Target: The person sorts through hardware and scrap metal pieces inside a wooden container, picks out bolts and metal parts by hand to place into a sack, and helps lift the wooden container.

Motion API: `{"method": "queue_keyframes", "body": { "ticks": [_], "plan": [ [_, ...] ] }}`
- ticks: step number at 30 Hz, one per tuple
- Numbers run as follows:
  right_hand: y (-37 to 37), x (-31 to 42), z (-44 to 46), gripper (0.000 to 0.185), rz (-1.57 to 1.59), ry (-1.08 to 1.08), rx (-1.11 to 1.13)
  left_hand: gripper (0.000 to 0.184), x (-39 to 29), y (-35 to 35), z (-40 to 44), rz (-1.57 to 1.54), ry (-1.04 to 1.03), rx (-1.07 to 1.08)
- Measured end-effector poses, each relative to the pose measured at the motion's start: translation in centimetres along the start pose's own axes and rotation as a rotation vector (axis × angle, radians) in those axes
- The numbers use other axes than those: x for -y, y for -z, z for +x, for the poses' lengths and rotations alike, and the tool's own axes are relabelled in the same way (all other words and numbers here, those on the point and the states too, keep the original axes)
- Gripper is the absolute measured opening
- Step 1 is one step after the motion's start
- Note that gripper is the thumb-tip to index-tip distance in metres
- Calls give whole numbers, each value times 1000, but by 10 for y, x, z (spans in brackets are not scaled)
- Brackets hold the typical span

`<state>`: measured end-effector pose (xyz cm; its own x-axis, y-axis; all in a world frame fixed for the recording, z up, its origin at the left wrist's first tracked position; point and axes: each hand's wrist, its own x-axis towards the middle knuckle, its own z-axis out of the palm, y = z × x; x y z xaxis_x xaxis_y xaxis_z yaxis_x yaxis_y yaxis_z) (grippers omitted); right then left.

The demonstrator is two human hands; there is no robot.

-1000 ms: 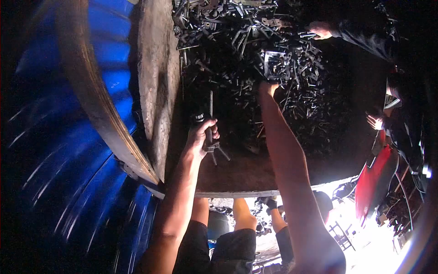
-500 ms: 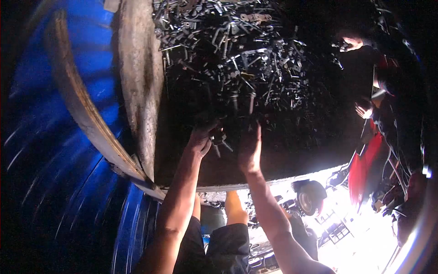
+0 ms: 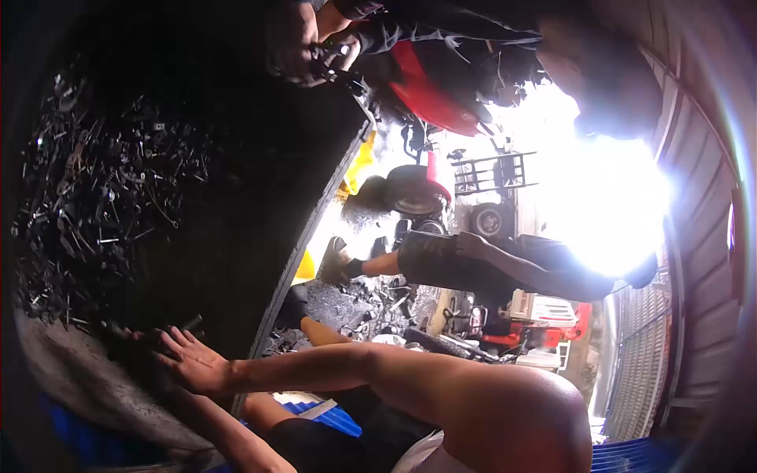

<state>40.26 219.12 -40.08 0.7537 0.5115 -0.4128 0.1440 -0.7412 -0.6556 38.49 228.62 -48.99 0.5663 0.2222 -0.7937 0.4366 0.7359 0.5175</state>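
Apparently handling a metal stub (image 3: pixel 192 322), I had my right hand (image 3: pixel 193 363) loosely spread, my left hand's (image 3: pixel 163 378) grip untellable; steadiness seemed needed.

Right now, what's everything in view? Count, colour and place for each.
metal parts: many, dark and silvery, left
table: one, dark, beneath the parts
wood: one piece, brownish, lower left
large panel: one, red, upper middle
patches: two, yellow, beyond the table's edge
wheels: at least two, dark, middle
standing person: one, dark clothes, right of centre
ribbed sheeting: count unclear, greyish, far right
other person's hands: two, shadowed, top
right hand: one, bare, lower left
left hand: one, shadowed, partly hidden beside it
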Motion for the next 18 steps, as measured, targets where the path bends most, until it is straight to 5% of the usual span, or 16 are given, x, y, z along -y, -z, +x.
{"method": "queue_keyframes", "body": {
  "ticks": [4, 10, 14, 16, 18],
  "plan": [
    [42, 1, -13, 66, 76, 17, 168, 26, -9, -23, -16, 126, -23, -22],
    [81, -44, -71, 75, 535, -120, -173, 29, 2, -87, -80, 322, -71, -3],
    [164, -71, -124, 91, 1289, -140, 81, 31, 32, -152, -131, 475, -91, 100],
    [172, -100, -154, 88, 1245, -171, -5, 32, 56, -185, -159, 573, -88, 169],
    [187, -149, -180, 74, 1428, -246, 143, 33, 90, -223, -185, 713, -80, 223]
  ]
}}
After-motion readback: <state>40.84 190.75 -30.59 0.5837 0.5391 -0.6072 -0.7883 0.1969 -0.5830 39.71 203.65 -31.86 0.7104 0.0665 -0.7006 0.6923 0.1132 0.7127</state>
